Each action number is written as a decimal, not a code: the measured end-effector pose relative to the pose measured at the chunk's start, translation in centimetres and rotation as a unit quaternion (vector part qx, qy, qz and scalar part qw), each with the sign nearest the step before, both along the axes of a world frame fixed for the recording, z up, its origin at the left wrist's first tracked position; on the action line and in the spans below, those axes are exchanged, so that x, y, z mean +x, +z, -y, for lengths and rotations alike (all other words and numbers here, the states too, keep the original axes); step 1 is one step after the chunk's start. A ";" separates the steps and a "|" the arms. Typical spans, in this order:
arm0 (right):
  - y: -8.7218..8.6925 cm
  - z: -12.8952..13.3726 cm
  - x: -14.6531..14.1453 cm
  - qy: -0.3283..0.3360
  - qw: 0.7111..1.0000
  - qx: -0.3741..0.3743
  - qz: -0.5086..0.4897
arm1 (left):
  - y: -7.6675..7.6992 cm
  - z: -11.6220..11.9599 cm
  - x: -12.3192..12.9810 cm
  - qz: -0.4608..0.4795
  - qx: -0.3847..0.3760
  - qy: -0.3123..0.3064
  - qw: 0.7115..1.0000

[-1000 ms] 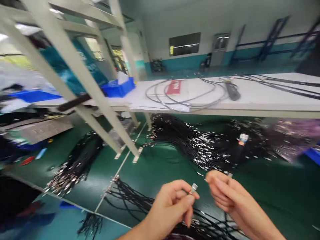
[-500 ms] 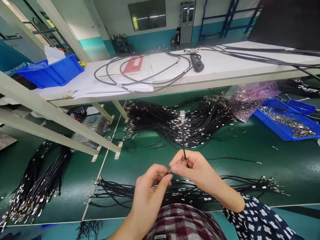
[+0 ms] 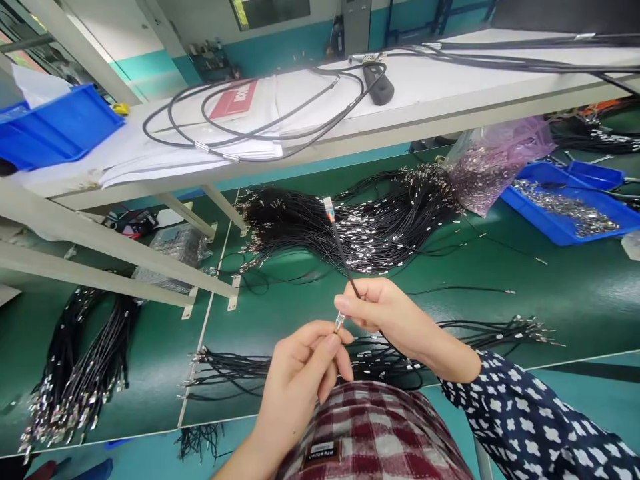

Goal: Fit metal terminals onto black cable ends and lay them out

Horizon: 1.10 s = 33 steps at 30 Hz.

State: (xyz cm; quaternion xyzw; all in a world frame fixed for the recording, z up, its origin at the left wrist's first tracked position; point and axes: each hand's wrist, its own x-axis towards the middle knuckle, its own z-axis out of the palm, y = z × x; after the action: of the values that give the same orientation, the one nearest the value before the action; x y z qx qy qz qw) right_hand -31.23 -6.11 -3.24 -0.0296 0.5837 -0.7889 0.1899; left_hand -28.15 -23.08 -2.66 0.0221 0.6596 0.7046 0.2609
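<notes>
My right hand (image 3: 393, 310) is closed around a black cable (image 3: 344, 255) that rises from the fingers at a slant. At its upper end is a pale plug (image 3: 328, 204) with coloured wires showing just below it. Lower down, my left hand (image 3: 305, 367) pinches a cable end just below a second small plug (image 3: 340, 320), which also shows coloured wires. My right thumb and fingertips are close to this plug; whether they touch it I cannot tell. My hands hide whether both ends belong to one cable.
A bundle of black cables (image 3: 230, 367) lies beneath my hands. Beyond it spreads a large cable pile (image 3: 300, 230). At right are a pink bag (image 3: 493, 167) and a blue tray (image 3: 537, 223) of metal parts. A white shelf (image 3: 425, 110) crosses behind; slanted posts (image 3: 125, 250) stand left.
The held cable's upper plug has tilted to the left. The second plug now shows between my hands, where before it was mostly hidden. The whole view has shifted slightly.
</notes>
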 end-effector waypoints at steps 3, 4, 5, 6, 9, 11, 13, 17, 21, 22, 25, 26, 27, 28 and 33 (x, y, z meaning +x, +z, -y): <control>-0.1 0.0 0.1 0.011 0.999 -0.029 0.034 | -0.1 0.1 0.1 0.000 -0.001 -0.003 1.000; -0.1 0.0 0.2 0.014 0.998 -0.037 0.042 | -0.2 0.1 0.1 -0.003 -0.001 -0.001 1.000; -0.1 0.0 0.2 0.014 0.998 -0.045 0.047 | -0.4 0.1 0.2 -0.011 -0.001 0.003 1.000; -0.1 0.0 0.3 0.016 0.997 -0.049 0.048 | -0.5 0.1 0.2 -0.023 -0.002 0.011 1.000; -0.2 0.3 0.4 0.017 0.999 -0.033 0.029 | -1.2 0.0 0.3 -0.070 -0.021 0.029 0.997; -0.4 0.5 0.5 0.009 1.000 0.000 -0.008 | -1.5 -0.1 0.2 -0.081 -0.039 0.037 0.995; -0.8 0.6 0.7 -0.003 0.998 0.031 -0.045 | -1.5 0.1 -0.2 -0.065 -0.032 0.065 0.995; -2.0 0.4 1.3 0.011 0.998 0.041 -0.045 | -0.2 1.0 -1.8 -0.025 0.061 0.147 0.987; -2.7 0.2 2.2 0.073 0.996 0.036 -0.023 | 1.7 1.3 -3.8 -0.059 0.092 0.173 0.979; -2.8 0.2 2.4 0.077 0.996 0.047 -0.021 | 2.1 1.2 -4.2 -0.072 0.089 0.178 0.977; -3.1 0.6 3.1 0.069 0.994 0.077 -0.018 | 2.5 0.5 -5.2 -0.103 0.078 0.190 0.973; -3.2 0.7 3.2 0.063 0.995 0.080 -0.014 | 2.5 0.3 -5.5 -0.107 0.077 0.192 0.973; -3.3 0.8 3.3 0.058 0.995 0.080 -0.011 | 2.4 0.1 -5.7 -0.108 0.077 0.190 0.973; -3.4 0.8 3.4 0.051 0.996 0.077 -0.008 | 2.4 -0.1 -5.8 -0.102 0.079 0.185 0.974; -2.4 0.9 2.9 0.007 1.000 0.010 -0.020 | 2.2 -0.7 -5.4 -0.039 0.100 0.135 0.985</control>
State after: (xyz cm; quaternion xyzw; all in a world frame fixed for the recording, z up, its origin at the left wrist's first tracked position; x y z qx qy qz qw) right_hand -28.35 -6.97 -5.62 -0.0476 0.5950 -0.7810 0.1836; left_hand -33.52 -22.37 -0.47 -0.0137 0.5923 0.7945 0.1337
